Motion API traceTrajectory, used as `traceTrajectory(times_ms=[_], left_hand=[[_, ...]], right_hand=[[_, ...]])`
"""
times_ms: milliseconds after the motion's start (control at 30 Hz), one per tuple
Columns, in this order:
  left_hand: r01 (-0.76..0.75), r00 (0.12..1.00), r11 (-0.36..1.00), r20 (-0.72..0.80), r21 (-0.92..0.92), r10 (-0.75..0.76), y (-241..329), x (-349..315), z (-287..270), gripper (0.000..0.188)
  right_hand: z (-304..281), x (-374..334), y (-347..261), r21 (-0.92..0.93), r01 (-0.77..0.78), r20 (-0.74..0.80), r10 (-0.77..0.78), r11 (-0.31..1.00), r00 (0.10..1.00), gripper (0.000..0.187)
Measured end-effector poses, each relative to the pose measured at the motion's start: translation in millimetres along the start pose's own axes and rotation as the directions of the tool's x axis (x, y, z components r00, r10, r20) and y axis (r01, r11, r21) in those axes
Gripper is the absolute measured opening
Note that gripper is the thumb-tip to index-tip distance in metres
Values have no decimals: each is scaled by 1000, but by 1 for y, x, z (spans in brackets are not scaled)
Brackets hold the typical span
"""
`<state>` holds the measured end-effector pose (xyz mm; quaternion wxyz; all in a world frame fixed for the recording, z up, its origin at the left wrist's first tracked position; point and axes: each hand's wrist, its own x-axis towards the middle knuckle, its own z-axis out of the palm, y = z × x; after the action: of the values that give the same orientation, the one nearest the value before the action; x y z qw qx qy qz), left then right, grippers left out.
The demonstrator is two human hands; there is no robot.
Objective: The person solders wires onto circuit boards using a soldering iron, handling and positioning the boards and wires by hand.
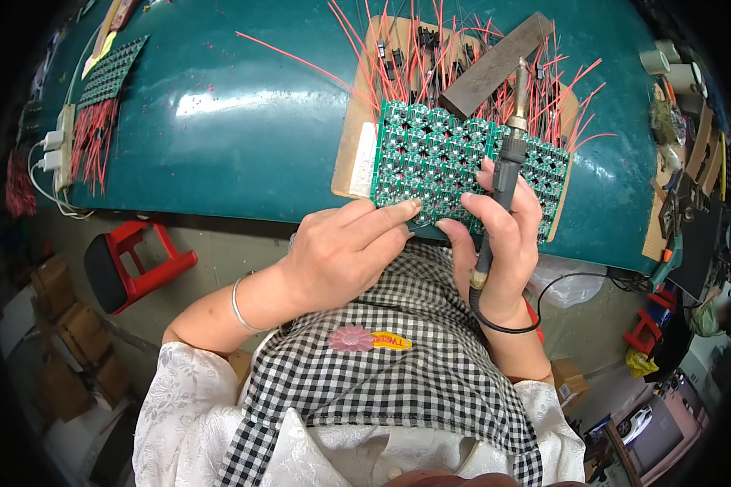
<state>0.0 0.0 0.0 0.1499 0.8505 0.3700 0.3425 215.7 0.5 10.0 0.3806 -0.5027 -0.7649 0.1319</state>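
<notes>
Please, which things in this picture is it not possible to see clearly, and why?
All in the head view:
- Part of the green panel: behind the right hand and soldering iron.
- Whether the left hand pinches anything: its own fingers hide this.
- Some red wires: under the dark bar.
- The panel's solder joints: too small.
</notes>
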Motion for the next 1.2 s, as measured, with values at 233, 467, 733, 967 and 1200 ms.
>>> traceTrajectory(times_ms=[233,467,733,967,1200], left_hand=[[-14,1000,1000,-22,18,14,-3,4,6,18],[33,999,999,-8,33,-33,6,4,3,19],[68,998,998,19,-9,-68,9,7,-2,19],[81,997,996,4,-23,-81,10,5,-1,19],[85,996,996,-7,-24,-85,10,5,-1,19]], right_hand=[[3,7,7,-25,36,-45,-37,999,998,39],[-2,-1,6,35,75,-72,-72,997,995,42],[2,-9,1,18,64,-72,-63,998,995,44],[9,-7,-5,-48,76,-75,-79,996,994,40],[12,-9,-6,-64,64,-92,-70,996,993,39]])
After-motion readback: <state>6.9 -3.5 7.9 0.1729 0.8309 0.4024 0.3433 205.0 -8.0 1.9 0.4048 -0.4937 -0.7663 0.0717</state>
